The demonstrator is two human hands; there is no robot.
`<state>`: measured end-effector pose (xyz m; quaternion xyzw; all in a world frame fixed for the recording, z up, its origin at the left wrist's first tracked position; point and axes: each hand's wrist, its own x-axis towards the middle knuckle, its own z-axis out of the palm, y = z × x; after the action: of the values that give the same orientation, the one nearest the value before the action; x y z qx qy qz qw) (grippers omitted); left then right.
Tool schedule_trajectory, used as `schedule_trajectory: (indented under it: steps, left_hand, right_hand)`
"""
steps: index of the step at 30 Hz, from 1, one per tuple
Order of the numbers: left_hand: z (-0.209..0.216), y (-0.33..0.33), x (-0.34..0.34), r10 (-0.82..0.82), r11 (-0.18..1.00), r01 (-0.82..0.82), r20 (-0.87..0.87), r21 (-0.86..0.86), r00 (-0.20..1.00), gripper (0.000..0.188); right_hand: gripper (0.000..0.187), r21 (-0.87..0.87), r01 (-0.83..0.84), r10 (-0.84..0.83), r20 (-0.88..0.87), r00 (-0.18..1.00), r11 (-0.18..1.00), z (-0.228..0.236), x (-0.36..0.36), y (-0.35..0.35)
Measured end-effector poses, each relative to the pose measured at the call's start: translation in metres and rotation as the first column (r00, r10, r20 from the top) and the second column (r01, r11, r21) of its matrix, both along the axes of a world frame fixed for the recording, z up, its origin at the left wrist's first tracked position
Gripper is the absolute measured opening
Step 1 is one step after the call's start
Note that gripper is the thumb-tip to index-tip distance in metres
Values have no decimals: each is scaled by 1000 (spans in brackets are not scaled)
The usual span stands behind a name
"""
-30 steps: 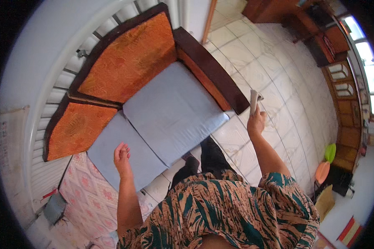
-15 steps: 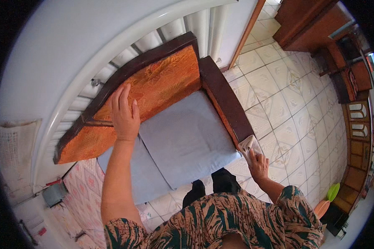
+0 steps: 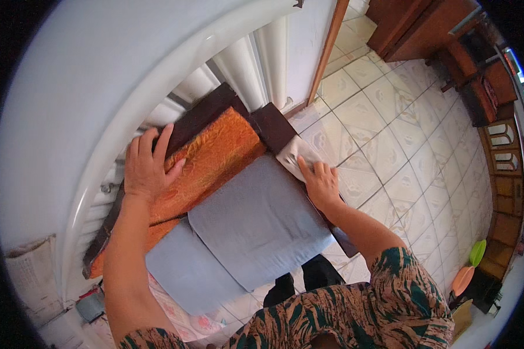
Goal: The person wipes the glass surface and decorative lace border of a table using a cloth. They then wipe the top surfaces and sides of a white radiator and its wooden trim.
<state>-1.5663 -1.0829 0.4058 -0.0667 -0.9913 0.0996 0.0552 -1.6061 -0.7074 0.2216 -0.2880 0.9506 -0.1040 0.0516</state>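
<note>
Sofa's (image 3: 208, 116) got a dark wood frame, with an orange patterned backrest (image 3: 218, 157) along the far left side. Two blue-grey seat cushions (image 3: 256, 215) lie on it side by side, the right one looking bigger. There's a pale, kinda rumpled cloth (image 3: 289, 152) on the right armrest (image 3: 275, 127), up near the far end. Sofa sits on pale patterned floor tiles (image 3: 370, 139), and a reddish-brown wooden cabinet (image 3: 416, 32) stands on those too, far right.

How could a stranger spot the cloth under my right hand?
Find the orange-backed sofa. Along its right side runs a dark armrest, where your right hand rests on the cloth. Unlike the blue-grey cushions nearby, it is pale and creased.
</note>
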Motion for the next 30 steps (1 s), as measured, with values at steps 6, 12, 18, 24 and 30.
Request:
schedule_trajectory:
  steps: [6,12,18,24,30]
  left_hand:
    - [1,4,-3,-38,999,38,-17,19,999,77]
    - [2,3,-1,-24,1000,24,-8,7,1000,77]
    - [5,3,-2,-37,999,37,-42,-4,998,77]
    - [7,3,1,-23,1000,23,-34,-6,999,76]
    - [6,3,1,-42,999,42,-50,-5,998,76]
  right_hand:
    - [57,-21,29,-29,-25,999,999,-17,-73,-78]
    - [56,95,41,-56,156,986,995,-3,-104,-123]
    - [64,177,-185,132,278,951,967,10,-34,-46]
    - [68,75,-173,138,341,930,982,38,105,112]
    - [66,12,-39,35,263,964,999,24,66,65]
